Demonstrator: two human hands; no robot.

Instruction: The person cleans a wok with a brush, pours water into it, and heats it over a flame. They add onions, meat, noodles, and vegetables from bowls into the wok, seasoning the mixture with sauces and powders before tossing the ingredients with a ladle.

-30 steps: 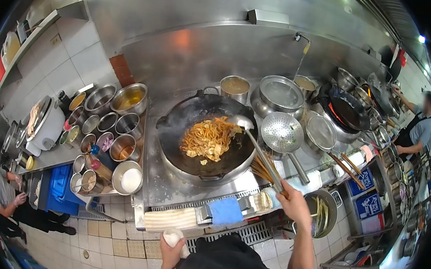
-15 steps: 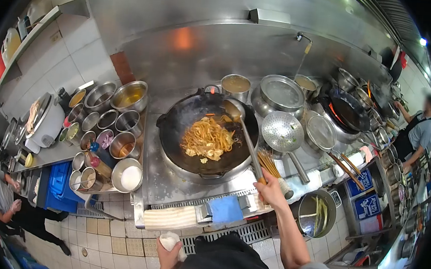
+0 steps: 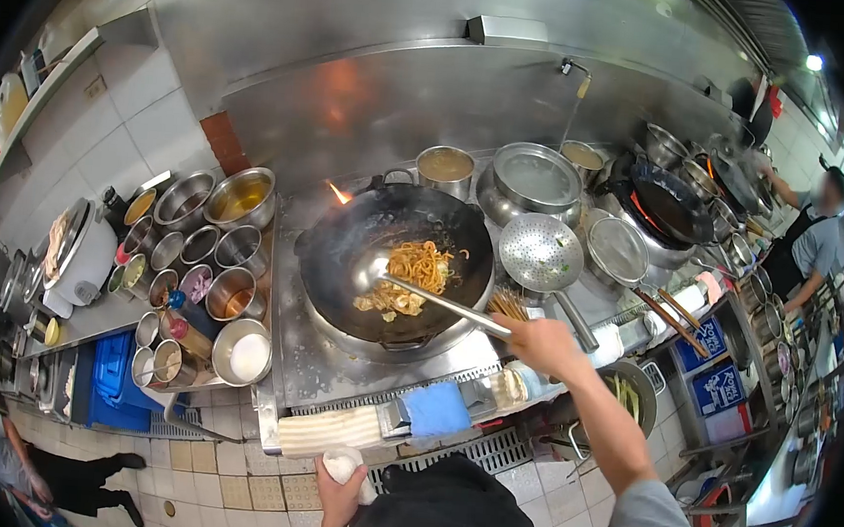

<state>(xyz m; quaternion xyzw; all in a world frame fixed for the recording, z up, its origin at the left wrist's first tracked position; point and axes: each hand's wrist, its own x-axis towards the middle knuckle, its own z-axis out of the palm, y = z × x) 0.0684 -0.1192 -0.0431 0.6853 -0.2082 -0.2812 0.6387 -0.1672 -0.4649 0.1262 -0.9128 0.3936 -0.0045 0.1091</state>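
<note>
My right hand (image 3: 541, 348) is wrapped round the handle of a long ladle (image 3: 429, 301), whose bowl rests at the left of the noodles. The noodles (image 3: 422, 268), with paler pieces among them, lie in a large black wok (image 3: 345, 243). Low at the counter's front edge, my left hand (image 3: 337, 493) is closed round a bunched white cloth (image 3: 344, 466). A blue cloth (image 3: 436, 409) and a striped towel (image 3: 332, 428) lie along the front ledge between that hand and the wok.
A perforated strainer (image 3: 540, 252) is right of the wok. Metal bowls (image 3: 234, 292) crowd the left counter. A pot with green stalks (image 3: 628, 395) stands below my right arm. A flame (image 3: 340, 194) shows behind the wok. Two other people stand at far left and far right.
The ladle's bowl has moved from the wok's upper right to the left of the noodles. My right hand has shifted right and slightly up. A flame has appeared behind the wok.
</note>
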